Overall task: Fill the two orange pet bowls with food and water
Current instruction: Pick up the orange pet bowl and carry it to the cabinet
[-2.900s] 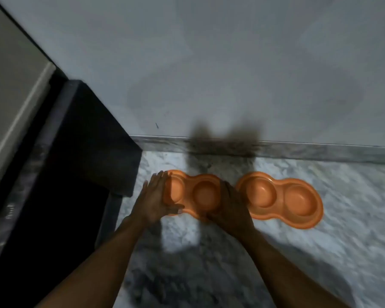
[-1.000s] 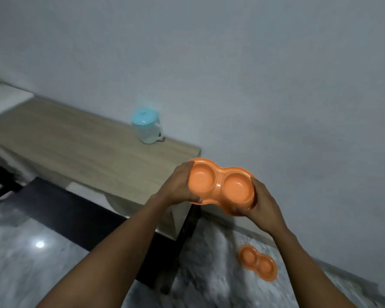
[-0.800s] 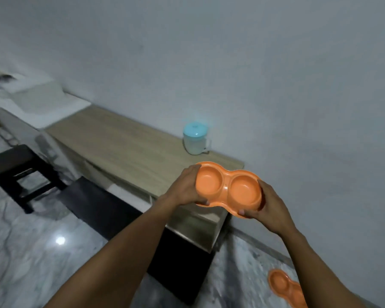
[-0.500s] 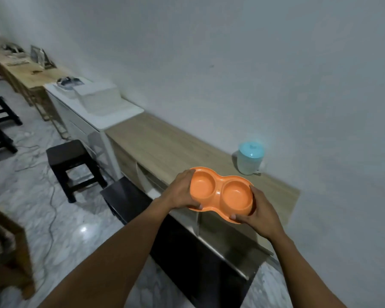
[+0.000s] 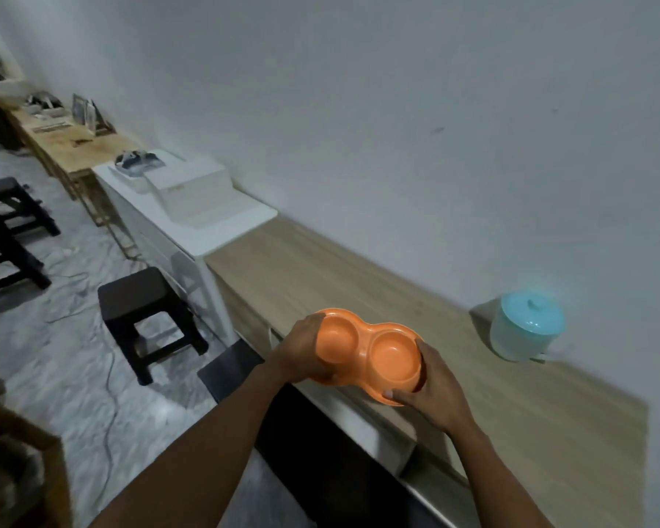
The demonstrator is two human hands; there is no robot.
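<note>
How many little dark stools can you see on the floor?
3. One dark stool stands beside the white cabinet. Two more stools sit at the left edge, partly cut off, so others could be hidden beyond the frame.

Bowl (image 5: 366, 348) between hands — above counter (image 5: 511, 405); jug (image 5: 524, 325) right
</note>
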